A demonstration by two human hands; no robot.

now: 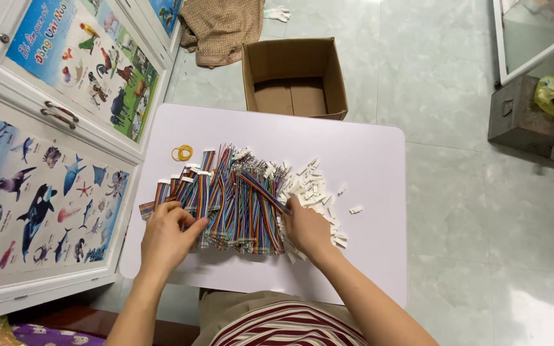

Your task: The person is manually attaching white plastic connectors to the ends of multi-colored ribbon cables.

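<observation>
Pale green floor tiles are being seen around a small white surface [367, 154], which is being used low to the floor. A heap of rainbow ribbon cables [232, 202] is being kept in the middle of it, laid roughly side by side so single pieces can be picked off. The left hand [165, 237] is being closed narrowly on one cable at the heap's left edge, fingers pinched on it. The right hand [306, 227] is being rested at the heap's right side, fingers curled on the end of a diagonal cable [261, 191], next to a pile of small white connectors [312, 186] kept within easy reach. A few connectors are lying loose further right. A yellow rubber band [183, 152] is lying apart at the far left, probably kept for bundling. An open cardboard box [293, 77] is standing on the floor just beyond the surface. Animal posters [40, 198] are being shown on cabinet doors at left.
</observation>
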